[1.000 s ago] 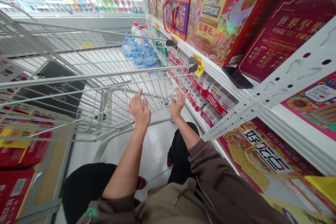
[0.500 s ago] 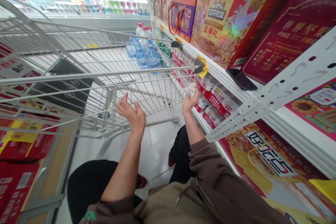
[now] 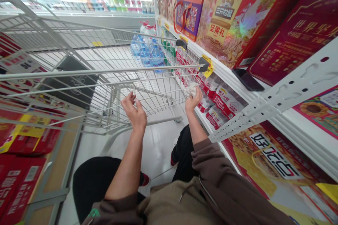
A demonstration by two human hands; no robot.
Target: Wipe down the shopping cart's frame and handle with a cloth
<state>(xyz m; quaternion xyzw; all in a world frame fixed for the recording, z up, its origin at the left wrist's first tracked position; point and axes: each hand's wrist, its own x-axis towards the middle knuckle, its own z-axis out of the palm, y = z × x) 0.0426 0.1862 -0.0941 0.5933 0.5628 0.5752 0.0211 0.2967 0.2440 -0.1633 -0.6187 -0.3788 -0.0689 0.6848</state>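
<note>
The right grip [image 3: 194, 101] pinches a crumpled white wad [image 3: 192, 89], bunched so its long axis cannot be told, just beside the cart [image 3: 105, 71]. The left grip [image 3: 135, 111] is released, fingers loosely curled. The cart's long axis runs crosswise, black-cornered end pointing right, near the shelf [image 3: 222, 67].

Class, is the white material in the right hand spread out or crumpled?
Crumpled: the white material forms a compact wad in the right hand.
</note>
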